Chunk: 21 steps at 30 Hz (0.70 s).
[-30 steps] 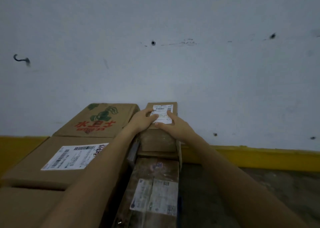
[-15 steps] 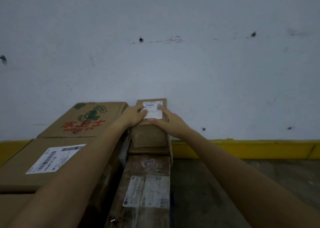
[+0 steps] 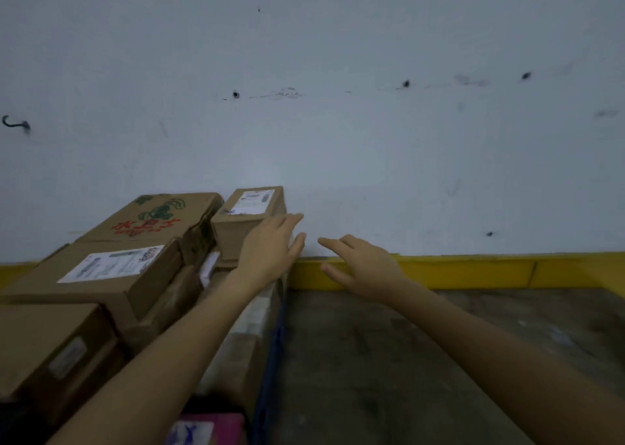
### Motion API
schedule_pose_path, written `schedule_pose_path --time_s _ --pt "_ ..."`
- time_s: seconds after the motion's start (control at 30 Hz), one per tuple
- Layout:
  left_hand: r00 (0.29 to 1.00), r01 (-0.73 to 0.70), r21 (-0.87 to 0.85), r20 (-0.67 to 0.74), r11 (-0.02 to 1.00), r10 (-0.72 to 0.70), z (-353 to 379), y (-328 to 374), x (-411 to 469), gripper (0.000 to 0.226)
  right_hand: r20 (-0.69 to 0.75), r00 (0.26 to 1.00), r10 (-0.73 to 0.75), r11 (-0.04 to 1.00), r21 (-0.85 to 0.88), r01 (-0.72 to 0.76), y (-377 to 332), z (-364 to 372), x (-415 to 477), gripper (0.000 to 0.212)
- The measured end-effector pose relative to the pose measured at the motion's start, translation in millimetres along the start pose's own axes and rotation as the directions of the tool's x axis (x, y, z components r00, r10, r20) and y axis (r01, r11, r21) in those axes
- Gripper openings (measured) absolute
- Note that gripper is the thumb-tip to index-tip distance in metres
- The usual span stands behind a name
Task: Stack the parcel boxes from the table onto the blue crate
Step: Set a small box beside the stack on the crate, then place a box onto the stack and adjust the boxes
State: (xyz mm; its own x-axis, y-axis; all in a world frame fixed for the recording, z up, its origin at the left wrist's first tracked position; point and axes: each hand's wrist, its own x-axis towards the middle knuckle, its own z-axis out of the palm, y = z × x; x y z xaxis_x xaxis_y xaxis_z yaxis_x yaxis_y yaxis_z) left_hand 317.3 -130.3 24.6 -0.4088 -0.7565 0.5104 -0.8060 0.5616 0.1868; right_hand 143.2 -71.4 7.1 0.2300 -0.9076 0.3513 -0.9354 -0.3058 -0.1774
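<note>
The small parcel box [image 3: 248,220], brown cardboard with a white shipping label on its top, sits on top of the stack at about 8 o'clock from the middle of the view, its far side close to the pale wall [image 3: 338,72]. The left hand [image 3: 270,252] is open with its fingers straight and together. It lies across the box's near right corner, with the fingertips pointing to 1 o'clock. Whether the palm presses the cardboard cannot be told. The right hand [image 3: 362,269] is also open, fingers spread and holding nothing. It hovers at the box's 4 o'clock, clear of it, in front of the yellow strip [image 3: 473,270] along the foot of the wall. At the small box's 9 o'clock, just beside it, stands a carton printed with red characters and a green drawing [image 3: 152,221]. At that carton's 7 o'clock lies a labelled cardboard box [image 3: 101,275], with more brown boxes below it. A long taped parcel [image 3: 250,326] runs toward 6 o'clock under the left forearm. Along its right side shows a thin edge of the blue crate [image 3: 270,353]. A pink item [image 3: 209,431] sits at the bottom edge. Grey floor [image 3: 422,360] fills the 4 o'clock area, and a dark hook [image 3: 13,123] hangs on the wall at 9 o'clock.
</note>
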Motion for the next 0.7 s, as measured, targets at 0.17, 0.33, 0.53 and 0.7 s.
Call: schedule_pose_path --time_s 0.17,0.33,0.53,0.7 --pt "0.998 0.067 -0.007 0.001 0.998 -0.067 18.8 98.1 -31.1 0.046 -0.011 1.000 -0.026 0.997 -0.072 0.025 44.5 -34.6 -91.6 0.054" --pt "0.999 0.024 0.010 0.035 1.000 -0.024 46.6 200.8 -53.6 0.046 -0.004 1.000 0.017 0.991 -0.132 -0.017 98.7 -65.4 -185.6 0.065" --pt "0.990 -0.085 -0.041 0.105 0.995 0.089 82.5 319.6 -60.3 0.045 -0.037 0.988 0.148 0.976 -0.155 -0.152 160.8 -99.0 -287.0 0.067" --pt "0.969 -0.222 -0.089 0.090 0.971 0.230 97.2 390.0 -51.7 0.046 -0.078 0.963 0.260 0.950 -0.161 -0.269 192.0 -126.4 -344.3 0.055"
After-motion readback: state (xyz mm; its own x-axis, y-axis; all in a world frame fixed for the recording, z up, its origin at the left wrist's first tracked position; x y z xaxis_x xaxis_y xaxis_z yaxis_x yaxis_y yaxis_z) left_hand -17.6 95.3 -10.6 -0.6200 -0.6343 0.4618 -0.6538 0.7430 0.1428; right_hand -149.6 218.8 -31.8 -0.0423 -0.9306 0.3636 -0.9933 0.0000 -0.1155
